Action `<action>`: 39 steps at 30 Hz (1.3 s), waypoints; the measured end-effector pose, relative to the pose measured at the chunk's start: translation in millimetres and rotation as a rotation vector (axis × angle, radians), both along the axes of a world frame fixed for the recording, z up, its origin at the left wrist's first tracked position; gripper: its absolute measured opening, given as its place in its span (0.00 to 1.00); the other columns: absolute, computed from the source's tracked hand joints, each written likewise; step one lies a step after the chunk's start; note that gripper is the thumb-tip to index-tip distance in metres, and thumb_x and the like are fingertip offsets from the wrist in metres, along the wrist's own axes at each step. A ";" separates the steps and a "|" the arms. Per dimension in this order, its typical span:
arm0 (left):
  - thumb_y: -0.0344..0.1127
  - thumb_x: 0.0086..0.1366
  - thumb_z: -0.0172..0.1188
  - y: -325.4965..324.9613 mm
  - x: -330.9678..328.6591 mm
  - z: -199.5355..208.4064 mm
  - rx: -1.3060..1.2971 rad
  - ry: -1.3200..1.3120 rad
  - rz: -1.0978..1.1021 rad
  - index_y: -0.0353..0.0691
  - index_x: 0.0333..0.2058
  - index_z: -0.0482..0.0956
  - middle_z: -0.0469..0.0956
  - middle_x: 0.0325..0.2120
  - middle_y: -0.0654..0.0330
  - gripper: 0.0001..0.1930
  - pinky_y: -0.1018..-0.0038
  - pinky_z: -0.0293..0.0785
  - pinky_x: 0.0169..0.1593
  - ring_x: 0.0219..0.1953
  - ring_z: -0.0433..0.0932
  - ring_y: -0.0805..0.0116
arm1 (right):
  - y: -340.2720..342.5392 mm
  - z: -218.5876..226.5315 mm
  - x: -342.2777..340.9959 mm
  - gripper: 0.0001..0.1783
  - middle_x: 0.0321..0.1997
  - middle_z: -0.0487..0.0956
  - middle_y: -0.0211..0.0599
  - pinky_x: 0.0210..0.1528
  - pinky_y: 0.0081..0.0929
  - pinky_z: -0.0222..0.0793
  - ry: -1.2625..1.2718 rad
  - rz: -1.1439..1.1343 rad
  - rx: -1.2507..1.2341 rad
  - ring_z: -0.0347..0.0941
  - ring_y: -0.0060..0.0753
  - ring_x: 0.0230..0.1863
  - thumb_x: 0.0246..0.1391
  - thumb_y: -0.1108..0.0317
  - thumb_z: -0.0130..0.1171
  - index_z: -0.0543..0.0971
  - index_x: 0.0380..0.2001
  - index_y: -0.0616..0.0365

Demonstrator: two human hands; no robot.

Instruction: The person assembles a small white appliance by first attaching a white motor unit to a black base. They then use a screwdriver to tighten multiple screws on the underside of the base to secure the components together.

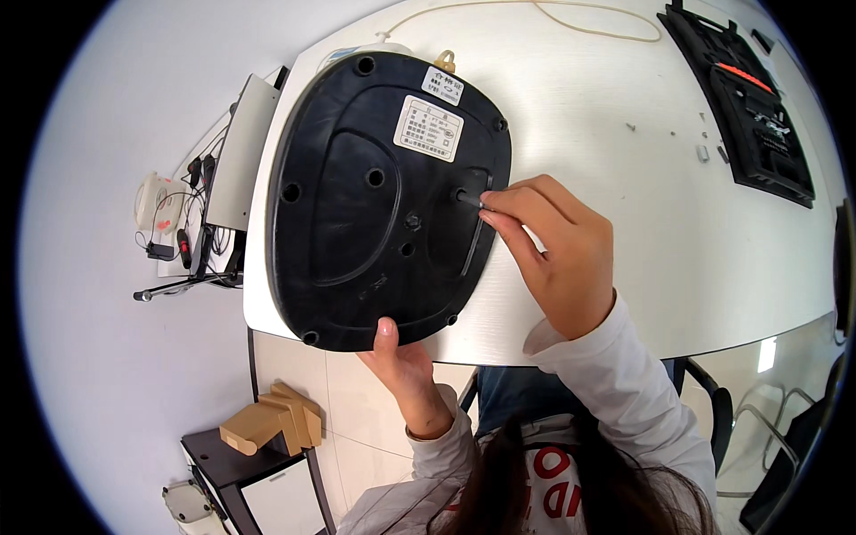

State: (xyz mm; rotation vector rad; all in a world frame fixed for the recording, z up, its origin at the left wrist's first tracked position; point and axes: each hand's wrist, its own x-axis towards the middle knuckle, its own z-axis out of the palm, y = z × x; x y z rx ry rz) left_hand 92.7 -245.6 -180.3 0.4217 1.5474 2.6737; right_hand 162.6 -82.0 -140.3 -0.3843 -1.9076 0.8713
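Observation:
A large black plastic appliance base (357, 259) stands tilted on the table with its underside toward me. It has several round holes and two white labels (428, 129). My left hand (399, 364) grips its lower edge, the thumb on the underside and the other fingers hidden behind. My right hand (557, 236) pinches a short grey rod (473, 201) between thumb and fingers. The rod's tip is at a hole near the right side of the base. Whether it sits inside the hole I cannot tell.
Small screws (630, 127) and a short metal cylinder (703, 153) lie on the white table (660, 259). An open black tool case (758, 125) lies at the far right. A pale cable (571, 7) loops along the far edge. Cardboard boxes (276, 419) sit on a dark cabinet at lower left.

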 end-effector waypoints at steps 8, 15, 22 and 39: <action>0.33 0.51 0.61 2.8 0.6 2.5 -0.014 0.032 0.006 0.33 0.57 0.57 0.65 0.52 0.55 0.35 0.69 0.58 0.59 0.54 0.65 0.62 | 4.1 -4.3 -0.3 0.09 0.29 0.74 0.31 0.26 0.23 0.69 -0.004 0.011 0.151 0.72 0.32 0.26 0.43 0.75 0.58 0.77 0.32 0.57; 0.31 0.50 0.60 3.7 1.5 3.3 -0.018 0.035 0.015 0.32 0.56 0.58 0.65 0.52 0.55 0.34 0.69 0.57 0.59 0.53 0.65 0.62 | -1.9 8.6 2.9 0.15 0.29 0.75 0.39 0.23 0.22 0.65 -0.048 0.167 -0.280 0.70 0.32 0.20 0.50 0.65 0.59 0.73 0.40 0.61; 0.30 0.50 0.60 2.3 2.1 3.2 -0.029 -0.002 0.027 0.32 0.56 0.58 0.66 0.51 0.54 0.34 0.69 0.57 0.59 0.53 0.65 0.62 | -8.1 9.5 -2.0 0.12 0.17 0.73 0.37 0.17 0.27 0.59 -0.184 0.020 -0.228 0.67 0.36 0.14 0.55 0.62 0.54 0.70 0.26 0.60; 0.29 0.53 0.57 -2.5 -0.3 -3.2 -0.075 0.048 -0.025 0.34 0.59 0.55 0.63 0.55 0.55 0.34 0.66 0.58 0.60 0.56 0.64 0.62 | -19.8 15.6 -7.1 0.09 0.16 0.70 0.32 0.18 0.28 0.61 -0.308 -0.226 0.096 0.67 0.33 0.21 0.50 0.67 0.57 0.70 0.21 0.57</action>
